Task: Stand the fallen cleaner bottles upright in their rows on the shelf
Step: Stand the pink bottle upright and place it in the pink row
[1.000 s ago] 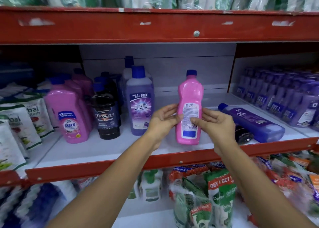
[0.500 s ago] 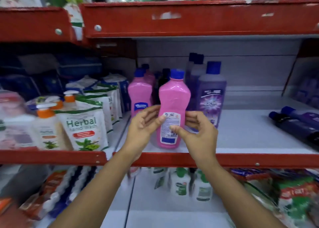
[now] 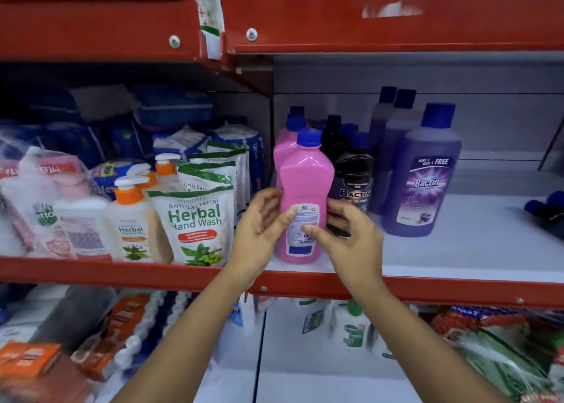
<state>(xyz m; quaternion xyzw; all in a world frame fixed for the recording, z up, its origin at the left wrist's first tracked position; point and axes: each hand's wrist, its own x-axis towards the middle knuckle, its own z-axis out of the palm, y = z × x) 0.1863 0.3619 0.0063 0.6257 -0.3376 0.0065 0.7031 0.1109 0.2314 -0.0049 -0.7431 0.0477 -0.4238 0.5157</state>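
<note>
The front bottle (image 3: 306, 195) is pink with a blue cap and a white back label ending in a blue block. Beside it, a black bottle (image 3: 354, 185) has white lettering, and a purple bottle (image 3: 422, 182) has a blue cap. The shelf edge (image 3: 427, 289) is red, its surface white. The herbal pouch (image 3: 195, 225) is white with green lettering.

- Left hand (image 3: 259, 225) raised, fingers curled, thumb pointing right.
- Right hand (image 3: 348, 234) opposite, thumb pointing left, fingers bent.
- Both forearms bare, reaching up and forward.

Fallen dark bottles (image 3: 549, 210) cut by right edge (labels unreadable)
</note>
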